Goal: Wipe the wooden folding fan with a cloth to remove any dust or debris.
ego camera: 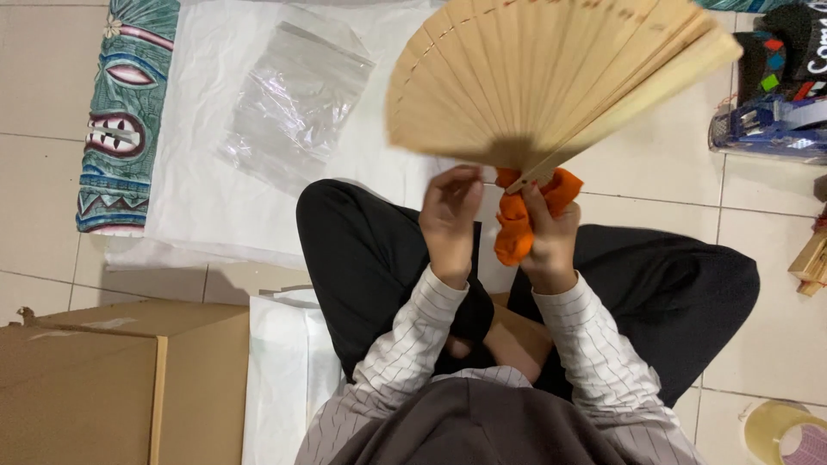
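— While the fan (534, 77) spreads open at upper centre, what grips it?
— Right hand (547, 232), fingers clenched on its pivot and an orange cloth (517, 228).
— Left hand (450, 215)?
— Just beside, fingers curled, touching the fan's base.

A person is sitting cross-legged on the floor (758, 198), the right hand (549, 232) gripping a spread fan (543, 77) at its pivot together with a cloth (517, 232), the left hand (450, 211) just beside it. Beyond the knees a sheet (207, 189) is lying on the floor, a clear bag (293, 103) on top of it. A carved mask (125, 112) is lying left of the sheet, a cardboard box (103, 379) near left, a tape dispenser (771, 125) far right.
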